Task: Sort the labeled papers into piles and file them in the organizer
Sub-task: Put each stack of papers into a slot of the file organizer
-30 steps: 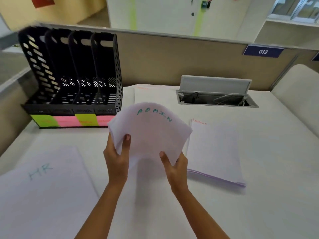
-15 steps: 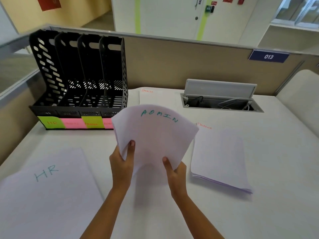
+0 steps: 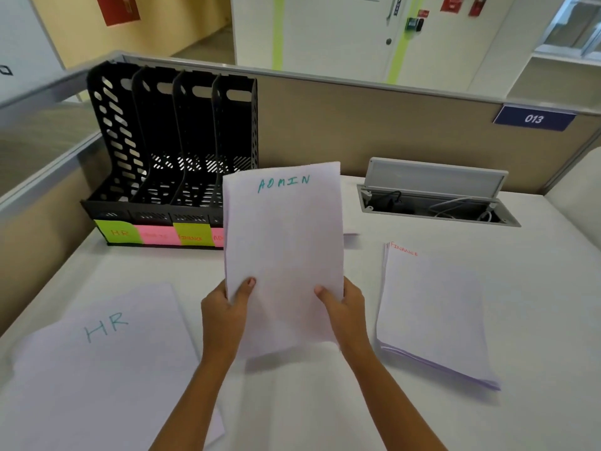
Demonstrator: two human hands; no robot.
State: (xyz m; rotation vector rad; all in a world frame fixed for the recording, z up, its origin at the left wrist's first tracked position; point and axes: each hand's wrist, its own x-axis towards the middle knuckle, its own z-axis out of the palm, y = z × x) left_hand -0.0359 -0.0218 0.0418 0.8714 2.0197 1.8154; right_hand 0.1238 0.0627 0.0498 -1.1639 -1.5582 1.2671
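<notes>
A stack of white sheets marked ADMIN (image 3: 284, 242) stands upright above the desk's middle, held at its lower edges by my left hand (image 3: 224, 312) and my right hand (image 3: 344, 309). The black four-slot organizer (image 3: 172, 141) stands at the back left, with green and pink labels (image 3: 156, 235) along its front; the stack hides the rightmost label in part. An HR pile (image 3: 104, 362) lies flat at the front left. To the right lies a FINANCE pile (image 3: 432, 310). Another sheet (image 3: 349, 222) peeks out behind the ADMIN stack.
An open cable hatch (image 3: 435, 196) with wires sits in the white desk (image 3: 536, 288) at the back right. A beige partition (image 3: 341, 125) with a 013 plate (image 3: 533, 118) closes the desk's far edge.
The ADMIN stack, earlier bowed and tilted, now stands straight and upright, squared between both hands. The view has shifted slightly toward the organizer.
</notes>
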